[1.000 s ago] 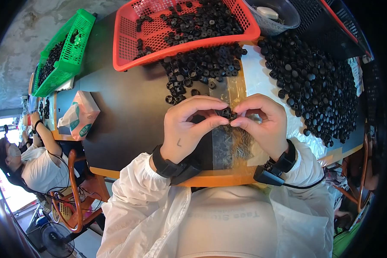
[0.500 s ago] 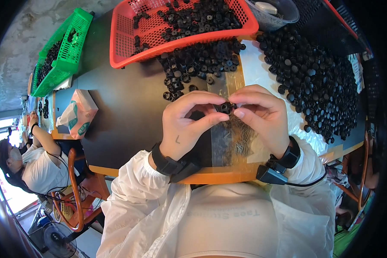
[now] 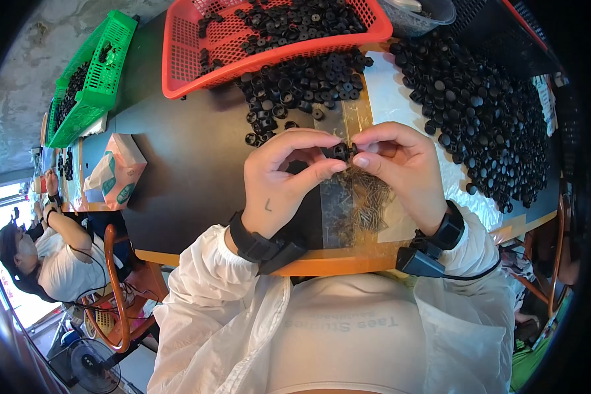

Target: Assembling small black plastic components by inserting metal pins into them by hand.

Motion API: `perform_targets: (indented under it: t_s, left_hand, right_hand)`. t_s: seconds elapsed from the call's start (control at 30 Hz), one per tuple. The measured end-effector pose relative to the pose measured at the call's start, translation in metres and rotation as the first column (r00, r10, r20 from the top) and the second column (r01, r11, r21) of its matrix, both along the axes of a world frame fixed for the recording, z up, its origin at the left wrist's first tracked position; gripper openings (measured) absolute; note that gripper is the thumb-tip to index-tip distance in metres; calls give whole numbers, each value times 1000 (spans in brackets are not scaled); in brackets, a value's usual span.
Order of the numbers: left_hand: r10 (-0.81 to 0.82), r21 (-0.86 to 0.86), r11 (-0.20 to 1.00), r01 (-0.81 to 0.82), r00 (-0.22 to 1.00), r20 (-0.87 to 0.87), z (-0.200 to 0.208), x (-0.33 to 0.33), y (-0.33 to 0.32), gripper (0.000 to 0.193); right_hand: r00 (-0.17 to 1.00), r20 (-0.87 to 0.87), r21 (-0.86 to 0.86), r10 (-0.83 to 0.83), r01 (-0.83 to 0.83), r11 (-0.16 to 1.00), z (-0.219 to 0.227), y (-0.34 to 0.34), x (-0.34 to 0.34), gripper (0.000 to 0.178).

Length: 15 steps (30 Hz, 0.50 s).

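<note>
Above the table's front part, my left hand point(image 3: 276, 171) pinches a small round black plastic part point(image 3: 339, 153) between thumb and forefinger. My right hand point(image 3: 407, 161) meets it from the other side, its thumb and forefinger closed on a small dark piece point(image 3: 353, 150) whose kind is hidden by the fingertips. The two pieces are very close; whether they touch I cannot tell. Under my hands a heap of thin metal screws point(image 3: 372, 205) lies on the taped table top. Just beyond are loose black round parts point(image 3: 279, 98), some hollow like rings.
A red basket point(image 3: 223, 80) of black parts stands at the back. To the right spreads a big pile of black caps point(image 3: 479, 125) on white sheeting, with a clear tub point(image 3: 420, 25) behind. At left are a tissue pack point(image 3: 130, 164), a green basket point(image 3: 102, 79) and a seated person point(image 3: 79, 262).
My fingertips have drawn slightly apart, so more of the round black part shows in my left hand. The whole view has shifted a little; the piles look unchanged.
</note>
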State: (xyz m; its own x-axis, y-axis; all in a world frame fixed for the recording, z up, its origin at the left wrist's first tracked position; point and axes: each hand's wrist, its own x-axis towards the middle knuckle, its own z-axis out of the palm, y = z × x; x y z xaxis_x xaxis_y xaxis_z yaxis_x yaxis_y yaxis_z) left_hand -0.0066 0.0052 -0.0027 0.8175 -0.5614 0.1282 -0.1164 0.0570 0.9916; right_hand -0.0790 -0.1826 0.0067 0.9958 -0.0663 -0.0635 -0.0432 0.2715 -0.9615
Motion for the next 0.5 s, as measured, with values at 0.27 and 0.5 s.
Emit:
perform_targets:
  t_s: [0.27,0.5]
  left_hand:
    - [0,8,1000,0,1000,4,2,0,-1,30]
    - [-40,-9,999,40,999,22,-1,1,-1,30]
  right_hand:
    - [1000,0,39,-1,1,999,4,1,0,23]
    - [1000,2,32,23,-23,999,-1,0,1,25]
